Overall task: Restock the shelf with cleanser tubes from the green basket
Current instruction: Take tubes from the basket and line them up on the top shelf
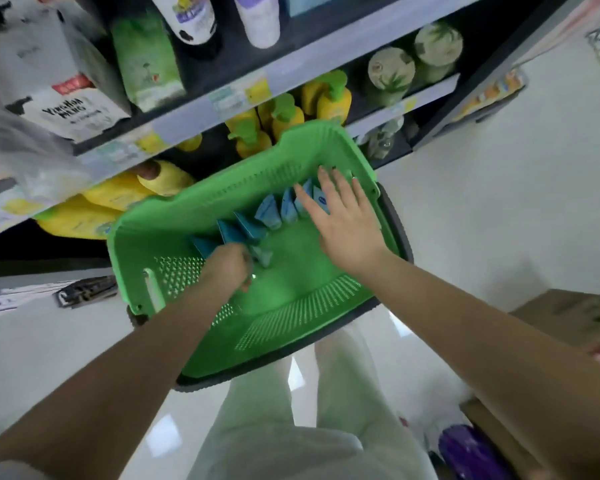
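A green basket sits in front of me, below the shelf. Several blue cleanser tubes lie in a row along its far inner wall. My left hand is down inside the basket with its fingers closed around a blue tube at the near end of the row. My right hand hovers flat over the right end of the row, fingers spread, holding nothing; some tubes are hidden under it.
The shelves carry yellow bottles with green pumps, a green carton, white boxes and round jars. A cardboard box stands at the right on the white floor. A dark object lies on the floor at left.
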A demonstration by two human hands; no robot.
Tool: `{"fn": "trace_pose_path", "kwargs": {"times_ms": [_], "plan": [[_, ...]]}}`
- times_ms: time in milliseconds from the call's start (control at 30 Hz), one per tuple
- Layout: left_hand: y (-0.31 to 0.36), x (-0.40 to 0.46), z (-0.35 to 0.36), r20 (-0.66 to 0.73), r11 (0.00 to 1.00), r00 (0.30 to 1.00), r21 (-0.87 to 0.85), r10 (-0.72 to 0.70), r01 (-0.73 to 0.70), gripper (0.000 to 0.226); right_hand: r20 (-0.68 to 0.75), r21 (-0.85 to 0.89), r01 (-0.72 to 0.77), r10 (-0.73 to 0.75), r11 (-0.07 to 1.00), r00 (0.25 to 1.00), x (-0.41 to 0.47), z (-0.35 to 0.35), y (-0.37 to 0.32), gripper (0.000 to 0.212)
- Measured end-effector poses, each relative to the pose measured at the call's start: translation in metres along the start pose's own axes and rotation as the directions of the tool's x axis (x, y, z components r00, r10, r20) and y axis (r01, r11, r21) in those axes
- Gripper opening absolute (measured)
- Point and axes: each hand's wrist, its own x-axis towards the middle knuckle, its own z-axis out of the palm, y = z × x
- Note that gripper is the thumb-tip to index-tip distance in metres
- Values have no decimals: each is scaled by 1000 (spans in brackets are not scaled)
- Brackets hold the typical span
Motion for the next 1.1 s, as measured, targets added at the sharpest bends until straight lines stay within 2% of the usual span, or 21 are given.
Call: {"fn": "trace_pose_path", "kwargs": {"times_ms": [133,267,467,600,733,867,1100], "plan": [[13,29,24,109,977,981,-131,-157,171,18,-22,120,42,-39,992,999,-7,11,8,85],[16,51,38,150,942,966,-234,-210,241,30,13,210,61,-65,976,998,-9,14,16,83],[19,65,49,248,932,932,-185,-263,312,38,31,314,73,-87,947,996,-9,12,24,79],[19,70,53,263,926,928,-201,-264,321,21,37,342,65,-83,937,996,-9,14,27,76],[20,72,52,282,900,881,-106,-380,423,50,56,342,73,-98,937,994,-7,15,26,74],[22,73,51,318,909,877,-93,-361,407,51,41,326,109,-130,939,991,-7,16,21,71],[16,68,56,205,931,947,-220,-247,291,31,66,324,109,-138,940,988,-8,18,12,74]]}}
